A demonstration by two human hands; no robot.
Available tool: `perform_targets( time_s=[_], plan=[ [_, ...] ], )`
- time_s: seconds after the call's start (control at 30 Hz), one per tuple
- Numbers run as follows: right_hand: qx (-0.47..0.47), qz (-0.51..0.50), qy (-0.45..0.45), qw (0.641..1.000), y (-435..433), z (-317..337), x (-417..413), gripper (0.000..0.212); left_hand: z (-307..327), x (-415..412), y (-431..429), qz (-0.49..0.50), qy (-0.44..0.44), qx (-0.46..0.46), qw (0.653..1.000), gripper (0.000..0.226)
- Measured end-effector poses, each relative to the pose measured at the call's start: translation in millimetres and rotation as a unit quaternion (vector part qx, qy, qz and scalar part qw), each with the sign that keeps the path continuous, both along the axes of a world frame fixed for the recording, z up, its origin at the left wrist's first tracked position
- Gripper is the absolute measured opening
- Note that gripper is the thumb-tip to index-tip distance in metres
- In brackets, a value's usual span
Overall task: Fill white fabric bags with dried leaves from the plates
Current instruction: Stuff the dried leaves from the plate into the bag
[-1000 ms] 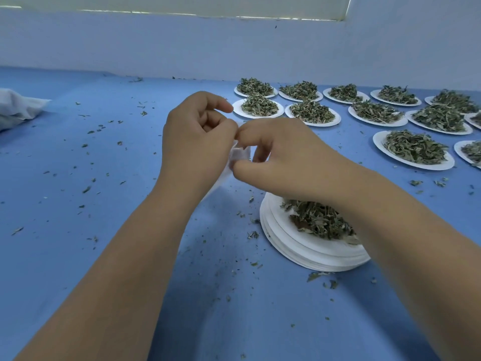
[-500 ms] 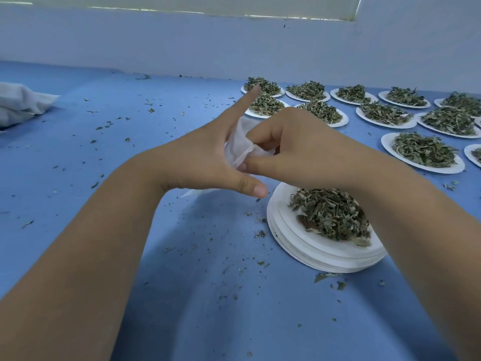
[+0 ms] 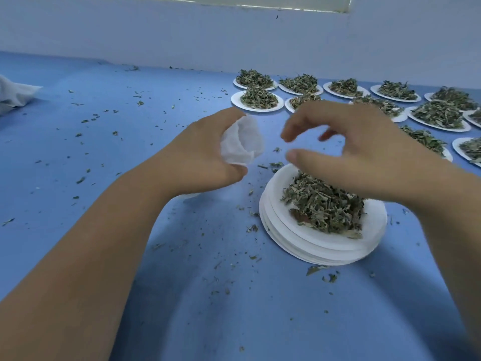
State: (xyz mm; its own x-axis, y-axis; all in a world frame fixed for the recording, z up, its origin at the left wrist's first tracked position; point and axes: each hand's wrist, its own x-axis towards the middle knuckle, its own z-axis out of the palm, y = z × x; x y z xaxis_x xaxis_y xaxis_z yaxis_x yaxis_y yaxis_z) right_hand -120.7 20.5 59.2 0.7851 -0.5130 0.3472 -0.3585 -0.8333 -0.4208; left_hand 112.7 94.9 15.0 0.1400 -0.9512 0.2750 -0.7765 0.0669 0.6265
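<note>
My right fingers (image 3: 302,125) hang loosely curled, empty and a little blurred, directly above the leaves (image 3: 322,207) on the near plate (image 3: 289,238). Just to their left, my left hand (image 3: 203,162) grips the bag (image 3: 242,142), its mouth facing them. I judge the right scoops down, then carries the leaves left.

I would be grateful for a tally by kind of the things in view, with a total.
Single plates of dried leaves: 12, some partly hidden
Stack of plates topped with leaves: 1
White fabric bag, held by the left hand: 1
Hands, counting the right hand: 2
White cloth at far left: 1
Total: 17
</note>
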Motion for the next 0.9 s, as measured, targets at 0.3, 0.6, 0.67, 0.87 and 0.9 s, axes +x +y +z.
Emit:
perform_targets(
  time_s=[0.3,0.6,0.67,0.87,0.9],
  plan=[
    [0.001,-0.017,0.145,0.989,-7,-31,-45,0.047,3,-34,-1,-0.032,-0.082,0.049,0.995,0.038],
    [0.012,-0.063,-0.008,0.998,-15,-13,-51,0.027,11,-57,-8,-0.002,-0.222,0.092,0.971,0.039],
    [0.013,-0.056,-0.025,0.998,-13,-11,-48,0.025,14,-63,-11,-0.006,-0.241,0.085,0.967,0.037],
    [0.044,-0.078,-0.059,0.994,-13,-17,-42,0.025,16,-77,-18,-0.025,-0.186,0.076,0.979,0.025],
    [0.042,-0.088,-0.073,0.993,-13,-19,-42,0.027,15,-80,-19,-0.027,-0.182,0.073,0.980,0.027]
  ],
)
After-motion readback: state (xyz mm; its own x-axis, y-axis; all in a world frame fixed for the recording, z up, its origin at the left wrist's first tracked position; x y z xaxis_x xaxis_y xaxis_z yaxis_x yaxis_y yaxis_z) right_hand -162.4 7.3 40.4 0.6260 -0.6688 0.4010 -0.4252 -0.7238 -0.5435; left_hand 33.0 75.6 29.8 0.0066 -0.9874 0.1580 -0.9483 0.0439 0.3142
